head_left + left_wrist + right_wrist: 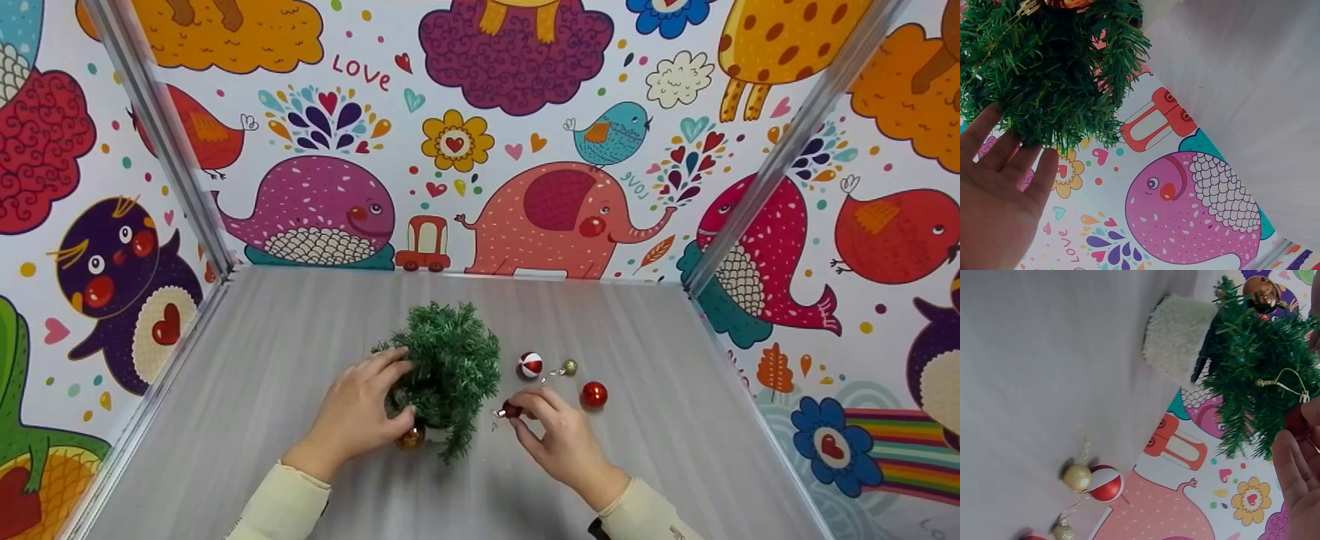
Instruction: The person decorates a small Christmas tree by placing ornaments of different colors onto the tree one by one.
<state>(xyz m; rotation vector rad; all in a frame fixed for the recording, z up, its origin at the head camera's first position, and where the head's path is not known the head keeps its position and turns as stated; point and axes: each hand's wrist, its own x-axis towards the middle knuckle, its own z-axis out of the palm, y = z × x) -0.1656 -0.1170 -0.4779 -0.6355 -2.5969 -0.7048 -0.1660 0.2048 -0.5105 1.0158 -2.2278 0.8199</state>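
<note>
A small green artificial Christmas tree (457, 352) stands on the table, its base wrapped in white fluffy cloth (1176, 340) in the right wrist view. My left hand (358, 409) touches the branches on the left side, its fingers (1044, 174) nearly straight in the left wrist view. A shiny copper-gold bauble (410, 438) hangs low on the tree, close to the left thumb. Right of the tree, my right hand (562, 435) pinches a dark red glittery bauble (1297, 423) between thumb and fingers. Its gold hanging loop (1289, 374) sticks out toward the branches.
Right of the tree lie a red-and-white bauble (530, 364), a small gold glitter bauble (570, 367) and a shiny red bauble (594, 394). A smooth gold bauble (1077, 477) also shows in the right wrist view. Printed cartoon panels (450, 150) wall the table's back and sides.
</note>
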